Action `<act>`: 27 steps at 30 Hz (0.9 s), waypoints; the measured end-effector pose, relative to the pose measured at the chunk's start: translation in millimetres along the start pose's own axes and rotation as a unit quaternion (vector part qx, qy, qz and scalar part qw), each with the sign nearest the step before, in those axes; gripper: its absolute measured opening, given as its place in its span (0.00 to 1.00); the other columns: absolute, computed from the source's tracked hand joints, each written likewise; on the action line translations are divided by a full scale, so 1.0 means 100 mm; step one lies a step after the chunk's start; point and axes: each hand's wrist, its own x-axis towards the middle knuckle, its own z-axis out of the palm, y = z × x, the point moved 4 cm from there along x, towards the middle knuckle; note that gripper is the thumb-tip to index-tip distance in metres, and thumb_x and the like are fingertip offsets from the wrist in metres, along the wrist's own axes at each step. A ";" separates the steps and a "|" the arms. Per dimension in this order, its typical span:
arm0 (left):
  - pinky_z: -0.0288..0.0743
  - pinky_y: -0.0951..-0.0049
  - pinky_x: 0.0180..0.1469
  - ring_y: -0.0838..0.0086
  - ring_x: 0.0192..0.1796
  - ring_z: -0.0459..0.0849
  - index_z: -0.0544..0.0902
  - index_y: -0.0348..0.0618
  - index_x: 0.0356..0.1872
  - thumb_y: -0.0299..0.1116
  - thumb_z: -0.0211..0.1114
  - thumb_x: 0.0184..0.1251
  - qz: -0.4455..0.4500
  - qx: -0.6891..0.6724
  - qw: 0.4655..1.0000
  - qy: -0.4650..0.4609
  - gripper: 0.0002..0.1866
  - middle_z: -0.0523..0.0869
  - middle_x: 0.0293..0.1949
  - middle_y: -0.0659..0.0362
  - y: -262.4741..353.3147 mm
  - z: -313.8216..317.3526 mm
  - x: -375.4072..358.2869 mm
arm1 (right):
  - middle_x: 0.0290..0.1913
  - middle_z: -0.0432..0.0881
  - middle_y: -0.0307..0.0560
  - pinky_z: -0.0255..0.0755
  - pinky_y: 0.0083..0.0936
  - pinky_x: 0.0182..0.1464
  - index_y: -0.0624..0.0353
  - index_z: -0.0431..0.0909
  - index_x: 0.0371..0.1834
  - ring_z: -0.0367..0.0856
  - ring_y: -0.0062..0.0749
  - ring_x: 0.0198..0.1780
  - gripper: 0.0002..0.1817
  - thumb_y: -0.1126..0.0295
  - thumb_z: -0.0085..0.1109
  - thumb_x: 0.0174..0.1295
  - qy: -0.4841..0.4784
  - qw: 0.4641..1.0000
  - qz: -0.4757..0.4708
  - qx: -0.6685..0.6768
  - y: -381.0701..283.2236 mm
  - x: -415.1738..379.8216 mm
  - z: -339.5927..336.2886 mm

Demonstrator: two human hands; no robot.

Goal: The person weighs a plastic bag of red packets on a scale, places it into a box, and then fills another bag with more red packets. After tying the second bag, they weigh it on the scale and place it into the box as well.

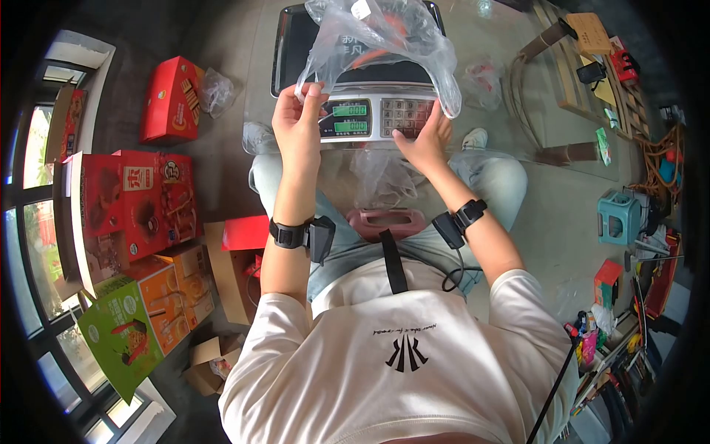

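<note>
A clear plastic bag [370,37] with something orange-red inside lies over the black plate of a digital scale [376,111]. My left hand [299,122] pinches one handle of the bag beside the scale's green displays. The bag's other handle hangs at my right hand [429,140], whose fingers are behind it; the thumb is spread apart, near the keypad. Whether those fingers grip the handle is hard to tell. Each wrist wears a black strap with a small device.
Red boxes [171,100] and a green box [122,333] stand at the left. A pink stool [386,222] is between my legs. Another plastic bag [482,81] lies right of the scale. At the far right are a blue stool [619,217] and cluttered tools.
</note>
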 end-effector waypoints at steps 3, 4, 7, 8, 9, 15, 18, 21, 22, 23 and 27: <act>0.73 0.81 0.40 0.80 0.41 0.82 0.77 0.41 0.41 0.36 0.65 0.67 -0.010 -0.005 1.000 0.007 0.11 0.85 0.43 0.57 0.01 -0.04 0.00 | 0.70 0.47 0.71 0.43 0.53 0.70 0.66 0.36 0.73 0.46 0.65 0.71 0.61 0.55 0.71 0.46 0.018 0.998 -0.039 0.038 0.07 -0.01 0.02; 0.73 0.81 0.40 0.80 0.41 0.82 0.77 0.41 0.41 0.36 0.65 0.67 -0.011 -0.004 1.000 0.007 0.11 0.85 0.43 0.57 0.01 -0.06 0.00 | 0.70 0.48 0.70 0.43 0.52 0.70 0.67 0.37 0.73 0.47 0.64 0.71 0.59 0.56 0.71 0.46 0.022 0.997 -0.054 0.053 0.06 -0.02 0.01; 0.72 0.81 0.40 0.80 0.41 0.82 0.77 0.41 0.41 0.35 0.65 0.67 -0.004 -0.006 1.000 0.009 0.10 0.85 0.43 0.57 0.01 -0.13 0.03 | 0.70 0.42 0.76 0.46 0.58 0.67 0.64 0.39 0.73 0.47 0.73 0.69 0.58 0.57 0.71 0.45 0.034 0.997 -0.055 0.039 0.10 -0.03 0.05; 0.72 0.81 0.39 0.80 0.40 0.82 0.77 0.41 0.41 0.35 0.65 0.67 -0.001 -0.015 1.000 0.016 0.09 0.85 0.43 0.57 0.02 -0.16 0.03 | 0.70 0.42 0.76 0.46 0.58 0.67 0.64 0.39 0.73 0.47 0.73 0.69 0.58 0.57 0.71 0.45 0.035 0.997 -0.054 0.039 0.11 -0.04 0.06; 0.72 0.81 0.39 0.80 0.40 0.83 0.77 0.42 0.41 0.34 0.65 0.67 0.003 -0.024 0.999 0.022 0.09 0.85 0.43 0.57 0.03 -0.18 0.04 | 0.70 0.40 0.77 0.46 0.58 0.67 0.63 0.40 0.73 0.46 0.73 0.69 0.58 0.57 0.71 0.45 0.039 0.997 -0.054 0.031 0.09 -0.03 0.05; 0.70 0.79 0.40 0.78 0.41 0.82 0.77 0.42 0.42 0.34 0.63 0.68 0.002 -0.023 1.000 0.018 0.08 0.83 0.45 0.56 0.11 -0.18 0.01 | 0.71 0.38 0.77 0.47 0.58 0.67 0.60 0.41 0.73 0.46 0.74 0.69 0.57 0.56 0.71 0.46 0.042 0.998 -0.047 0.011 0.07 -0.03 0.03; 0.70 0.79 0.41 0.79 0.41 0.82 0.77 0.42 0.42 0.34 0.63 0.69 0.001 -0.020 1.000 0.015 0.08 0.83 0.45 0.56 0.14 -0.14 -0.03 | 0.70 0.43 0.76 0.49 0.57 0.67 0.62 0.42 0.73 0.49 0.72 0.68 0.56 0.55 0.71 0.46 0.060 0.995 -0.043 0.072 0.13 0.01 0.07; 0.71 0.79 0.41 0.80 0.41 0.82 0.77 0.43 0.41 0.34 0.63 0.69 -0.004 -0.009 1.000 0.010 0.08 0.84 0.45 0.57 0.14 -0.11 -0.05 | 0.67 0.51 0.75 0.52 0.54 0.66 0.65 0.44 0.72 0.54 0.68 0.67 0.55 0.55 0.71 0.47 0.120 0.981 -0.025 0.149 0.20 0.14 0.09; 0.71 0.80 0.41 0.79 0.41 0.82 0.77 0.42 0.41 0.35 0.64 0.68 -0.001 -0.014 1.000 0.008 0.09 0.84 0.44 0.57 0.13 -0.11 -0.05 | 0.66 0.55 0.74 0.54 0.52 0.66 0.67 0.45 0.72 0.56 0.66 0.66 0.55 0.55 0.71 0.48 0.171 0.972 -0.013 0.161 0.21 0.16 0.07; 0.72 0.80 0.40 0.79 0.41 0.82 0.77 0.41 0.41 0.35 0.65 0.67 0.000 -0.018 1.000 0.006 0.10 0.85 0.43 0.56 0.13 -0.10 -0.06 | 0.66 0.55 0.74 0.54 0.52 0.66 0.67 0.45 0.72 0.56 0.66 0.66 0.55 0.55 0.71 0.48 0.171 0.972 -0.011 0.161 0.21 0.16 0.06; 0.72 0.80 0.40 0.79 0.41 0.82 0.77 0.40 0.41 0.35 0.65 0.67 -0.002 -0.005 1.000 0.008 0.10 0.85 0.43 0.56 0.15 -0.08 -0.05 | 0.63 0.59 0.72 0.56 0.50 0.65 0.68 0.46 0.71 0.60 0.63 0.64 0.53 0.56 0.71 0.49 0.147 0.974 0.046 0.165 0.25 0.24 0.08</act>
